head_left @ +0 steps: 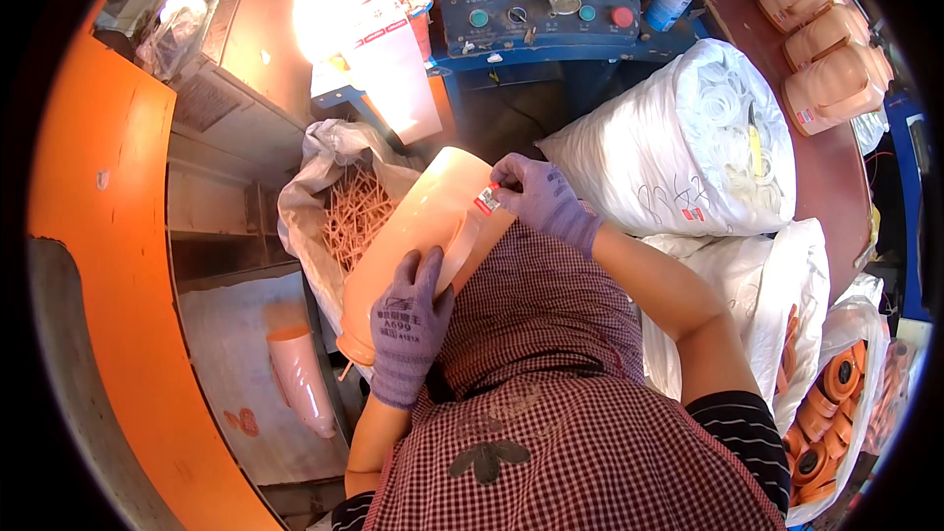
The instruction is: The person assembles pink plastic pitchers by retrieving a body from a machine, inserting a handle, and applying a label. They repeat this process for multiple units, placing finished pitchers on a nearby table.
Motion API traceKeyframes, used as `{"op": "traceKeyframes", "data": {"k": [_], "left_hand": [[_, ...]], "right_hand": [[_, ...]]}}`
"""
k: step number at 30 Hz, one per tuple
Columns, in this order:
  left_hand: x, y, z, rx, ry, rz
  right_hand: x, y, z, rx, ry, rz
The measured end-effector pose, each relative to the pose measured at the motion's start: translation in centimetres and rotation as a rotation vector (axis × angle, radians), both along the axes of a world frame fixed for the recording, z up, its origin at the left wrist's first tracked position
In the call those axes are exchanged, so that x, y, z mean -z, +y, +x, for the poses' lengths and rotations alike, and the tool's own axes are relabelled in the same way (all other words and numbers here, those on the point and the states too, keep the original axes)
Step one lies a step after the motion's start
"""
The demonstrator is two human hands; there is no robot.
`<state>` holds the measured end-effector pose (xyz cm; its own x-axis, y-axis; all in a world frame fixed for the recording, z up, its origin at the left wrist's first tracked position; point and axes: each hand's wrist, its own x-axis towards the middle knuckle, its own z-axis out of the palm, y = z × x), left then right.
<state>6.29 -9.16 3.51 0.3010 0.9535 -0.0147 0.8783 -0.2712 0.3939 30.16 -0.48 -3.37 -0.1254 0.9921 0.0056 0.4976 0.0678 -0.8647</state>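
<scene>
A peach plastic jug [418, 216] is tilted across my lap, its wide end up and away from me. My left hand [408, 329], in a grey-purple glove, grips its lower part beside the handle, thumb and fingers on the wall. My right hand [553, 199], gloved the same way, pinches the edge of a small red and white sticker [487, 200] at the jug's upper right side. The sticker lies against the wall; whether all of it is stuck down I cannot tell. My right fingertips partly cover it.
A woven sack of peach plastic scraps [356, 211] stands behind the jug. At right are a white sack of clear rings [733, 138] and a bag of orange lids [831, 413]. Finished jugs [836, 88] line the red-brown table. Ahead is a blue control panel [541, 15]; another peach piece [300, 379] lies left.
</scene>
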Motion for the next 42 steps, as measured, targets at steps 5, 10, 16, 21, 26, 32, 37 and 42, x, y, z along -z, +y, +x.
{"op": "traceKeyframes", "data": {"k": [5, 10, 16, 21, 26, 32, 37, 42], "left_hand": [[0.3, 0.1, -0.2, -0.023, -0.032, -0.001], [0.1, 0.5, -0.7, -0.001, -0.054, 0.005], [0.1, 0.6, -2.5, 0.077, -0.102, 0.067], [2.9, -1.5, -7.7, -0.348, -0.571, 0.307], [9.0, -1.7, -13.2, -0.669, -1.739, -0.621], [13.6, 3.2, -13.2, -0.083, -1.791, -0.685], [2.5, 9.9, -11.8, 0.024, -1.814, -0.439], [-11.6, 7.6, -6.7, 0.258, -1.373, -0.105]], "right_hand": [[0.6, -0.2, 0.0, 0.149, -0.400, 0.519], [3.1, 1.0, 1.2, 0.026, 0.417, -0.326], [3.7, 0.2, -0.2, -0.077, 0.352, -0.490], [-0.4, -3.0, -1.7, 0.136, 0.306, -0.348], [-5.1, -9.4, -0.4, -0.041, 0.337, -0.090], [-5.7, -14.7, -0.6, -0.305, -0.061, 0.647], [-6.6, -13.7, 4.1, -0.341, -0.399, 0.691], [-14.5, -12.2, 5.9, -0.179, -0.447, 0.494]]}}
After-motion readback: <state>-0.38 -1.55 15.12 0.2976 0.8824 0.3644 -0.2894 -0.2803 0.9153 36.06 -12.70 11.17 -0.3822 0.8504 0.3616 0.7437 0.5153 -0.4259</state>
